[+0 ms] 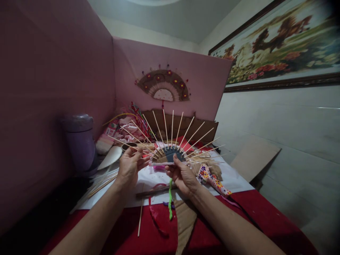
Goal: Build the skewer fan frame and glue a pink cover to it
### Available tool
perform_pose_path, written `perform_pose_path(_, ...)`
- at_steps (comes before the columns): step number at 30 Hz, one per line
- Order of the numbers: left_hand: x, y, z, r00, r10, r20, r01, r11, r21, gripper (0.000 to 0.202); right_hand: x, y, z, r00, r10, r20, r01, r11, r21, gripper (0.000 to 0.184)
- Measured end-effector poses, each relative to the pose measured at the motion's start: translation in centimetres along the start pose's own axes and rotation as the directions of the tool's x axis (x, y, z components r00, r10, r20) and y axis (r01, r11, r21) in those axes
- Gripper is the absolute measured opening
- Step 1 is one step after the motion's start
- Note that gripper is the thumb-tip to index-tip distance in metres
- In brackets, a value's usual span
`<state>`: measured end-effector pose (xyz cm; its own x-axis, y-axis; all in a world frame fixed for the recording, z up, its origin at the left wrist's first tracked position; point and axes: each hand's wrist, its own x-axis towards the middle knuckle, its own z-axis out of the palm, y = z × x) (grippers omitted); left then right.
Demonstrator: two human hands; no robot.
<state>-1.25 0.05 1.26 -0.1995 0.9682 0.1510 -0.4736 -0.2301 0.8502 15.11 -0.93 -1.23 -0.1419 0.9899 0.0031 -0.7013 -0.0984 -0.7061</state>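
Note:
A half-round cardboard fan frame [174, 154] is held up in front of me, with several thin wooden sticks [172, 129] spreading from its curved edge like rays. My right hand [183, 173] grips its straight lower edge, thumb on the near face and fingers beneath. At the frame's left side, my left hand [131, 164] has thumb and forefinger closed around the lowest left stick [120, 142]; its other fingers are loosely bent. Dark patches cover part of the near face, and a pale strip runs along the bottom edge.
A finished-looking fan [166, 83] hangs on the pink partition [207, 85]. Ribbons and cloth [132, 127] are heaped at the back left, near a purple flask [81, 145]. A flower-patterned glue gun [214, 180] lies right. Cardboard [184, 223] and a green fuzzy strip [170, 202] lie in front.

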Motion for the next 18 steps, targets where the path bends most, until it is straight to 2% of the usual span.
perform_pose_path(18, -0.05, -0.25, -0.21, 1.000, -0.024, 0.004, 0.024, 0.999, -0.031, 0.019, 0.02, 0.18, -0.05, 1.000, -0.015, -0.005, 0.015, 1.000, 0.014, 0.023)
